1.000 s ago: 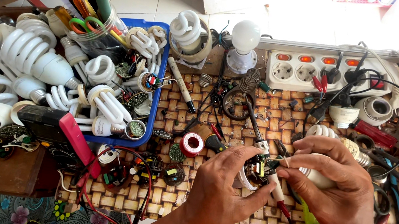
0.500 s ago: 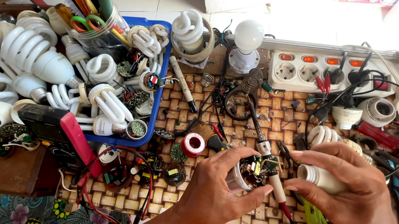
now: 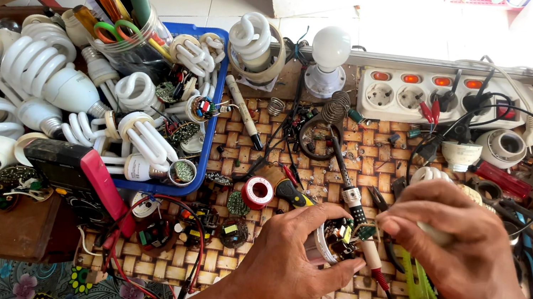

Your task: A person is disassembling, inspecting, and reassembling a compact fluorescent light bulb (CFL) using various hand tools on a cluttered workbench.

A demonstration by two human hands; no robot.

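The left hand [image 3: 283, 264] pinches an opened lamp base [image 3: 332, 238] in its fingers, just right of the red solder spool [image 3: 257, 192]. The right hand [image 3: 462, 251], fingers curled around a white lamp part [image 3: 427, 230], touches its circuit board. This looks like mid-repair; steady, fine fingertip work seems needed.

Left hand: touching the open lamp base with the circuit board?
Touching. Head view: the left hand has its fingers curled around the open lamp base, with no gap between them.
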